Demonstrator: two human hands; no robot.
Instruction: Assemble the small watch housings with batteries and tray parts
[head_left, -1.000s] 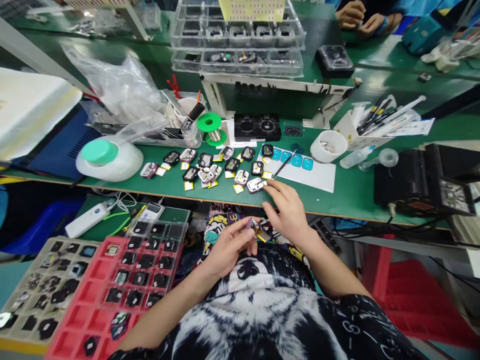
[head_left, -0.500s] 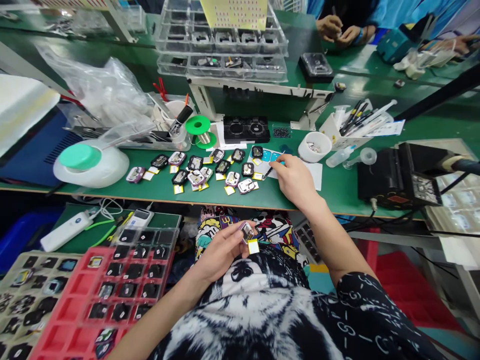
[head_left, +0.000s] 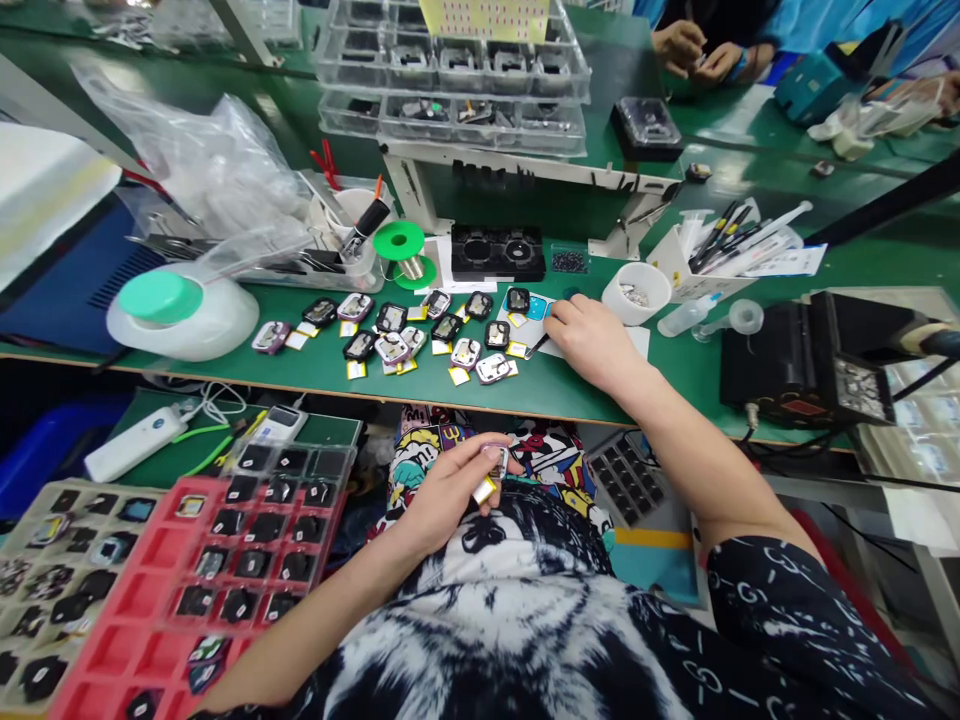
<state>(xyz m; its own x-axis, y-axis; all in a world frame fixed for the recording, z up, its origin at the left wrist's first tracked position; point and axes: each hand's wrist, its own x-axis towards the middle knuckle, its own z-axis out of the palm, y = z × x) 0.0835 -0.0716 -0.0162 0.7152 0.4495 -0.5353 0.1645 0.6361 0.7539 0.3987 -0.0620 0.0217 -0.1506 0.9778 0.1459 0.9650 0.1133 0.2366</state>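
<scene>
My left hand [head_left: 450, 480], fingers curled, holds a small smartwatch case [head_left: 495, 460] low over my lap. A flat battery [head_left: 484, 489] with a yellow edge hangs from the case. Over the bench, my right hand [head_left: 592, 340] is closed at a white sheet, with a thin dark tool [head_left: 537, 346] sticking out from its fingertips; the rest of the tool is hidden. Left of it lie several open watch cases, among them a black one [head_left: 496, 335] and a white one [head_left: 493, 369], many with yellow-edged batteries beside them. Blue squares [head_left: 537, 307] show on the sheet.
A white cup [head_left: 636, 294] stands right of my right hand, before a box of pens and syringes [head_left: 675, 262]. A solder spool [head_left: 405, 255] and a white bottle [head_left: 184, 320] stand left. Red trays [head_left: 142, 600] hold parts. Another person's hands [head_left: 697, 55] work across the bench.
My left hand has tilted the watch case and drawn its fingers further over it; the battery has swung left. My right hand stays at the tool, fingers lower. The view has shifted slightly.
</scene>
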